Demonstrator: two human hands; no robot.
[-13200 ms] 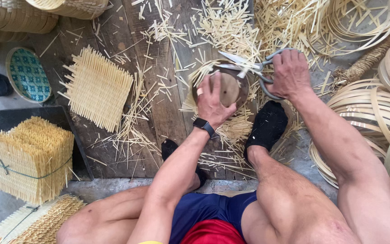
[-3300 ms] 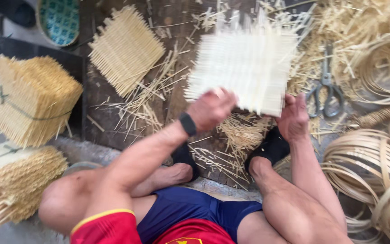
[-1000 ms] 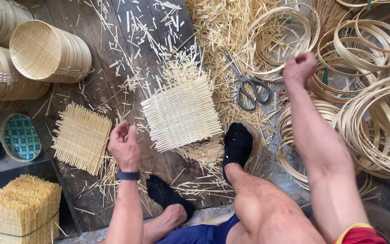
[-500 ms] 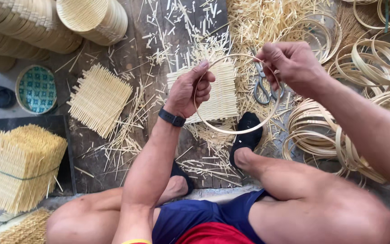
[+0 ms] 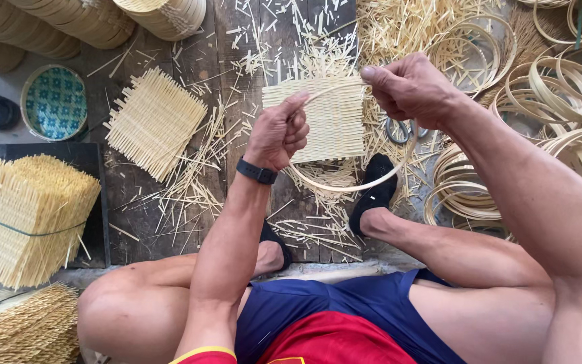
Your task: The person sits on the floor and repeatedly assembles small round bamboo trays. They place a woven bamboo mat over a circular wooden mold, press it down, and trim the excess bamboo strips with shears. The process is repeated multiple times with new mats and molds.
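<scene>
At the far left a tied bundle of bamboo sticks (image 5: pixel 25 216) rests on a dark board, with a round tray lined in blue-green pattern (image 5: pixel 54 101) above it and stacked woven baskets (image 5: pixel 75 23) along the top edge. Further in, a square woven mat (image 5: pixel 153 121) lies flat on the wooden planks (image 5: pixel 237 87) among scattered splinters. The left hand (image 5: pixel 279 131), a dark watch (image 5: pixel 257 171) on its wrist, is raised over the work with fingers curled together and thumb pinching the near end of a thin bamboo hoop (image 5: pixel 355 185). The hoop curves down below both hands and up again to the right hand (image 5: pixel 409 87), whose fingers are closed on its other end. Beneath the hoop a second woven mat (image 5: pixel 335 118) lies on the planks, just above the person's black-socked foot (image 5: pixel 373 195). A pair of scissors (image 5: pixel 399 131) seems to lie under the right hand, though it is mostly hidden. To the right, many bamboo rings (image 5: pixel 547 87) are piled loosely on the ground.
</scene>
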